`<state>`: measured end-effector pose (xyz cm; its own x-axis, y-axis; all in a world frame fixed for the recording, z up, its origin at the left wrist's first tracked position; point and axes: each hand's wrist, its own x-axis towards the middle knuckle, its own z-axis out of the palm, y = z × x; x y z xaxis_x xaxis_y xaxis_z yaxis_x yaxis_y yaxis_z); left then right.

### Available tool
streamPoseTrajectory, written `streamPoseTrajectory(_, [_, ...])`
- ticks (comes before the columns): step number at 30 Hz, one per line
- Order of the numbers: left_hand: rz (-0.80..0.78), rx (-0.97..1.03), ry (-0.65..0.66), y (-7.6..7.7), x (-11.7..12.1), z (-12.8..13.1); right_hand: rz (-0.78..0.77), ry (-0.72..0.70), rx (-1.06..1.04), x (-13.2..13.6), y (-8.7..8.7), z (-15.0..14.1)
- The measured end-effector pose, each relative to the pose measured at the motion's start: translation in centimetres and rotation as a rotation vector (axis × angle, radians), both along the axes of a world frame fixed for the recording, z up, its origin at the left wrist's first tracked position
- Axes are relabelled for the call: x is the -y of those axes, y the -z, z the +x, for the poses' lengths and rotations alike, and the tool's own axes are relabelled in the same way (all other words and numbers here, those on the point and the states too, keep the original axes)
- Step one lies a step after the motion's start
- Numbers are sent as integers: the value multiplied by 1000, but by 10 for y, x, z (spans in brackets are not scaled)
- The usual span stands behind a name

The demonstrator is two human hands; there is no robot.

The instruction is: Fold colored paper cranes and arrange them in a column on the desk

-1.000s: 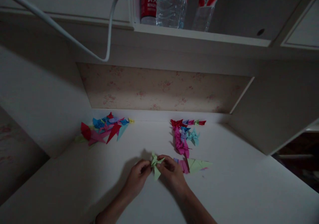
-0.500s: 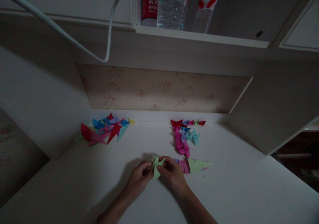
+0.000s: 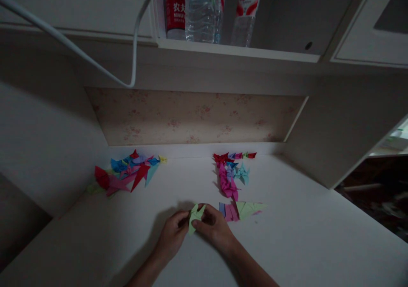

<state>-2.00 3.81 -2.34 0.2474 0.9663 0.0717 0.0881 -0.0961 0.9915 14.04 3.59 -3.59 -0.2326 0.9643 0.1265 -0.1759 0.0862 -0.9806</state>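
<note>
A small light green folded paper piece (image 3: pixel 194 218) is pinched between both hands just above the white desk (image 3: pixel 287 244). My left hand (image 3: pixel 172 234) grips its left side with curled fingers. My right hand (image 3: pixel 215 227) holds its right side, thumb and fingers closed on it. Right beside my right hand lie flat folded papers, pink ones (image 3: pixel 228 211) and a green triangle (image 3: pixel 250 208).
A heap of red, blue and pink folded paper shapes (image 3: pixel 127 174) lies at the back left. Another cluster of pink, red and teal ones (image 3: pixel 232 172) sits at the back centre. Water bottles (image 3: pixel 202 8) stand on the shelf above; a white cable (image 3: pixel 95 55) hangs at upper left.
The view has shifted slightly. Both hands keep working the green piece, which now looks more folded together and sits lower between the fingers.
</note>
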Motion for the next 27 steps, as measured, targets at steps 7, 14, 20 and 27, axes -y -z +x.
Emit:
streamPoseTrajectory(7, [2, -18, 18, 1, 0, -2, 3, 38, 40, 1, -5, -2])
streamPoseTrajectory(14, [66, -39, 9, 3, -1, -2, -9, 29, 19, 0, 2, -2])
streamPoseTrajectory(20, [28, -23, 2, 0, 0, -2, -18, 40, 31, 1, 0, -1])
streamPoseTrajectory(27, [-22, -25, -14, 6, -2, -1, 73, 247, 101, -5, 2, 3])
